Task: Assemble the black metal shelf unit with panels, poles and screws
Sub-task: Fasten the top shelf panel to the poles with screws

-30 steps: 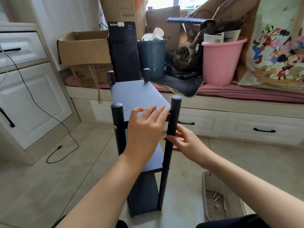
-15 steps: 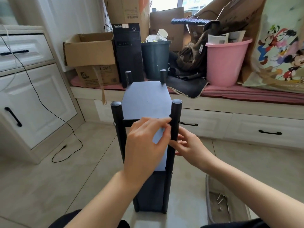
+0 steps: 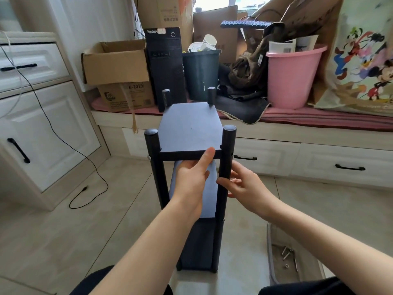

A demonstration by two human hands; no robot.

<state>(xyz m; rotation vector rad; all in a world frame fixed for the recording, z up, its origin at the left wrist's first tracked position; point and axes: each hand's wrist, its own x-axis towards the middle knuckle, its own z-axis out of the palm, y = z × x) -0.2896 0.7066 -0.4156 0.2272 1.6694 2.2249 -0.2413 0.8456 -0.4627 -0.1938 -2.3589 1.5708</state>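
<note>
The shelf unit (image 3: 189, 167) is standing upright on the floor tiles, right in front of the seated person, and the top panel (image 3: 189, 128) is sitting level between the four poles. The left hand (image 3: 191, 179) is reaching up under that panel's front edge, thumb pressing against the edge and the other fingers tucked beneath, steadying it. Just to the right of that thumb, the front right pole (image 3: 225, 171) is being held by the right hand (image 3: 244, 186), its fingers curling loosely round the pole below the panel.

A bare hole is showing on that pole beside the panel corner, so I'm judging this joint is waiting for a screw. To do it well, the panel edge wants holding flush so its hole is lining up with the pole's, and the pole wants keeping plumb before anything is driven in.

Screws (image 3: 287, 255) are lying in a tray (image 3: 271, 252) on the floor, below and to the right of the right wrist, within easy reach. Beyond the fingertips, a window bench is carrying a pink bucket (image 3: 291, 79), a black computer tower (image 3: 164, 67) and a cardboard box (image 3: 114, 62). A black cable (image 3: 70, 145) is trailing over the floor well left of the hands. Nothing is crowding the joint itself.
</note>
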